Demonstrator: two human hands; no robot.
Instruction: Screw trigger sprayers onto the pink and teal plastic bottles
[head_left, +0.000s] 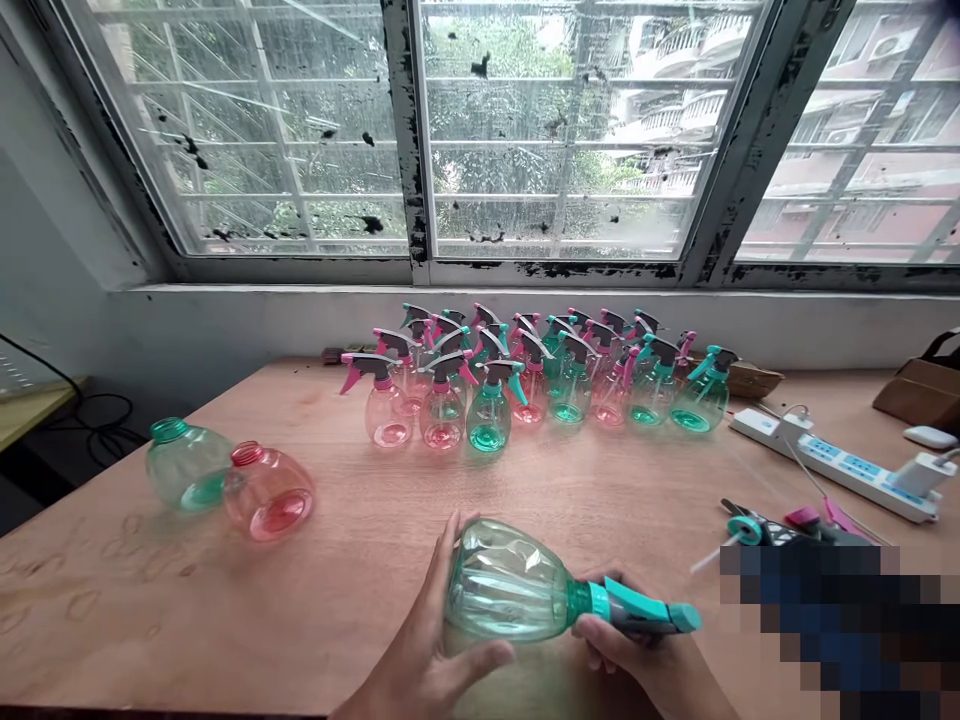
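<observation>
A clear green spray bottle (510, 585) lies sideways between my hands above the table, its base to the left. My left hand (429, 640) cups the base end, fingers behind it and thumb stretched out along the near side. At the neck, my right hand (645, 655) is closed around the teal and black spray head (637, 603), thumb near the collar. The head sits on the bottle's neck. To the left, a green bottle (184, 462) and a pink bottle (270, 490) without spray heads lean tilted on the table.
Several pink and green bottles with spray heads (487, 410) stand grouped at the back of the wooden table (360, 590). Loose spray heads (795, 525) lie at right, partly under a pixelated patch. A power strip (840, 465) with plugs and a brown box (919, 390) are behind them.
</observation>
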